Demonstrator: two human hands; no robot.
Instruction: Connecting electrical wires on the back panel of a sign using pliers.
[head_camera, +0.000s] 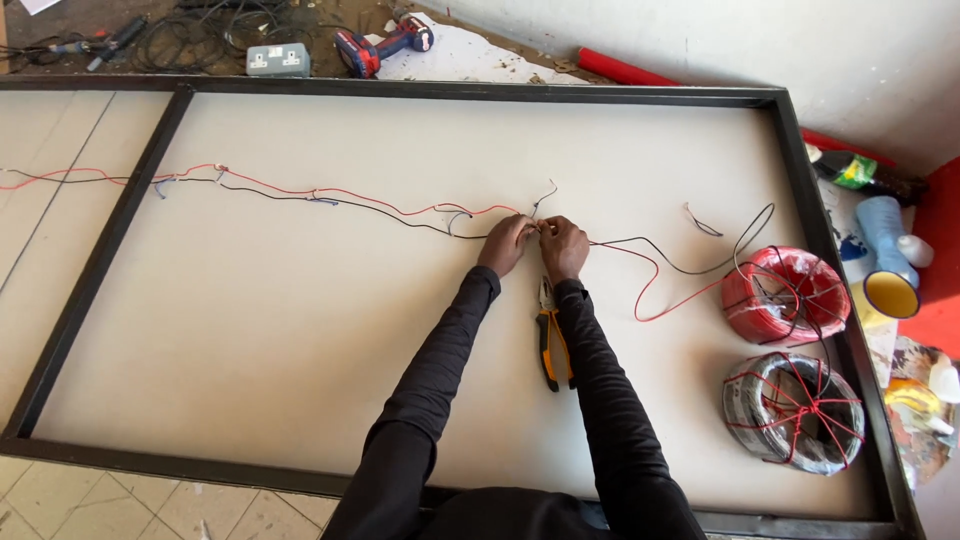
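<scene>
Wire pair (400, 208): long axis runs left-right across white surface (300, 320).
Left hand (507, 243), right hand (564, 247): fingers pinched shut on wires, meeting mid-run.
Pliers (552, 345): idle, just behind right wrist.

- Single head-worn view, looks steeply down and forward over the wearer's own outstretched arms.
- Faces across a white panel (300, 330) in a black frame toward the far wall.
- Mid distance: both hands sit near frame centre, whole panel width fits.
- Edges catch floor tiles at left, clutter along the wall at top and right.
- No second view, nothing shared.
</scene>
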